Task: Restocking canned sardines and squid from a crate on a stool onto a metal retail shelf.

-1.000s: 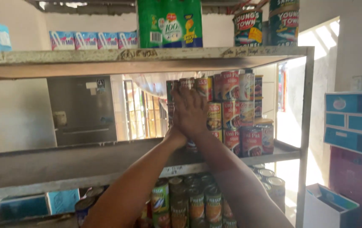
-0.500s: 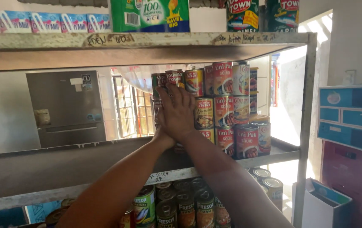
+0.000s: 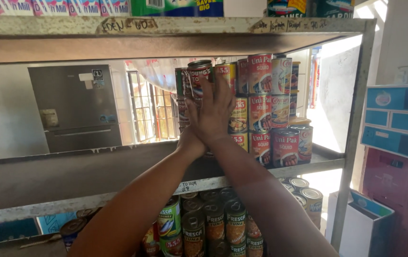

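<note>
Both hands, right hand [image 3: 216,112] flat-open over left hand [image 3: 192,138], are pressing stacked cans [image 3: 199,81] on the shelf [image 3: 270,171], gripping nothing; aligning follows.

Red-and-white labelled tins [image 3: 274,114] stacked three high, right on middle shelf [image 3: 94,171]. Yellow-labelled tins [image 3: 238,116] beside them. Green-labelled tins [image 3: 216,223] crowd lower shelf. Blue-white cartons [image 3: 61,7] and green box [image 3: 177,6] on top shelf. Blue boxes [image 3: 394,119] far right.
</note>
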